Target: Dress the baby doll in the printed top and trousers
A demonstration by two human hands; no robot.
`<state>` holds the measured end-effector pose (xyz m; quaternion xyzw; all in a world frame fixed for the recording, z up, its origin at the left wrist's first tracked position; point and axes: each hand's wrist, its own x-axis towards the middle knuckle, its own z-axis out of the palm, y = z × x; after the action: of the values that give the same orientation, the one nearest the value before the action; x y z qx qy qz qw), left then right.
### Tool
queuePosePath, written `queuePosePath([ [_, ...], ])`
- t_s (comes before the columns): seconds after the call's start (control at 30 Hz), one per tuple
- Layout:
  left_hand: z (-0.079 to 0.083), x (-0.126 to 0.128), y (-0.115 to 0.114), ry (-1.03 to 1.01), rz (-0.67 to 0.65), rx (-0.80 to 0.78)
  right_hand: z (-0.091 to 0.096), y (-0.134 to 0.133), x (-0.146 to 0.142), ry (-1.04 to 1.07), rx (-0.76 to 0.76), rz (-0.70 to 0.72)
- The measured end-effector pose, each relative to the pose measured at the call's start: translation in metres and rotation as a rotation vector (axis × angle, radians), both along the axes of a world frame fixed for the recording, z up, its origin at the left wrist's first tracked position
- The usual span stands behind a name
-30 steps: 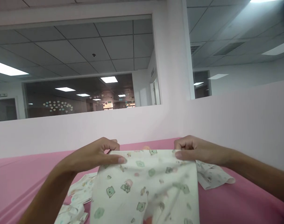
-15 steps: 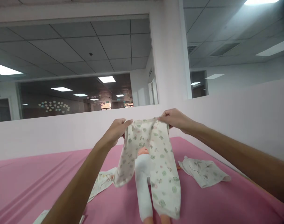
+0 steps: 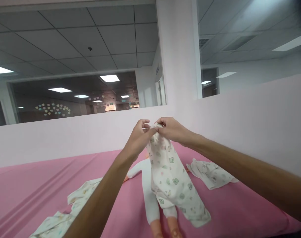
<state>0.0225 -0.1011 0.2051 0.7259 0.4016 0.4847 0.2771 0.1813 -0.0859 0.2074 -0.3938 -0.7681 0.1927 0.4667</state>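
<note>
A pair of white baby pants (image 3: 172, 178) with a small green and pink print hangs gathered at the waist, its legs spreading down to the lower right. My right hand (image 3: 174, 130) pinches the bunched waistband. At the same spot my left hand (image 3: 140, 135) grips the waistband with its thumb, its other fingers partly lifted. Behind and below the pants lies a doll (image 3: 148, 191) in a white suit, feet toward me. Its head is mostly hidden by the pants and my hands, and one arm reaches out to the left.
A pink sheet (image 3: 103, 211) covers the surface. Printed baby clothes (image 3: 81, 195) lie at the left, partly behind my left forearm. Another small printed garment (image 3: 212, 173) lies right of the doll. A white wall (image 3: 53, 138) with windows rises behind the far edge.
My hands have come together from either side, so the waistband, stretched wide before, is now bunched. The pants legs have swung together toward the lower right, uncovering more of the doll's left side.
</note>
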Motion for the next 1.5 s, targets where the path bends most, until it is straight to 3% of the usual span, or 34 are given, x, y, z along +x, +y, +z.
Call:
queuePosePath([
  [0.1,-0.015,0.000,-0.007,-0.045,0.110,0.076,0.002,-0.001,0.000,0.051,0.045,-0.010],
  [0.23,-0.025,0.001,-0.010,-0.008,0.055,0.137,0.008,-0.008,-0.002,0.024,0.066,0.012],
  [0.37,-0.015,-0.007,-0.009,0.166,0.107,0.216,0.013,-0.012,0.006,0.011,0.047,0.061],
  [0.63,0.009,-0.035,-0.005,0.303,-0.065,0.177,0.021,-0.012,0.028,-0.094,-0.103,0.124],
  [0.83,0.018,-0.025,-0.002,0.347,-0.087,0.265,0.021,-0.015,0.019,-0.109,-0.090,0.181],
  [0.97,0.018,-0.016,-0.004,0.339,-0.053,0.287,0.019,-0.015,0.014,-0.010,-0.019,0.164],
  [1.07,0.003,-0.011,-0.005,0.151,0.085,0.260,0.020,-0.016,0.012,0.140,0.029,0.130],
  [1.13,-0.018,-0.008,-0.006,-0.009,0.123,0.182,0.023,-0.017,0.010,0.244,0.073,0.118],
  [1.2,-0.045,-0.003,-0.007,-0.125,-0.001,0.027,0.027,-0.019,0.007,0.330,0.125,0.114],
  [1.3,-0.087,0.006,-0.013,-0.263,-0.321,-0.250,0.030,-0.019,0.006,0.396,0.176,0.104],
  [1.37,-0.108,0.011,-0.020,-0.310,-0.437,-0.407,0.029,-0.012,0.011,0.408,0.186,0.055],
  [1.43,-0.120,0.012,-0.031,-0.358,-0.443,-0.512,0.021,0.001,0.021,0.399,0.171,-0.040],
  [1.5,-0.121,0.009,-0.044,-0.387,-0.361,-0.564,0.007,0.016,0.035,0.367,0.131,-0.173],
])
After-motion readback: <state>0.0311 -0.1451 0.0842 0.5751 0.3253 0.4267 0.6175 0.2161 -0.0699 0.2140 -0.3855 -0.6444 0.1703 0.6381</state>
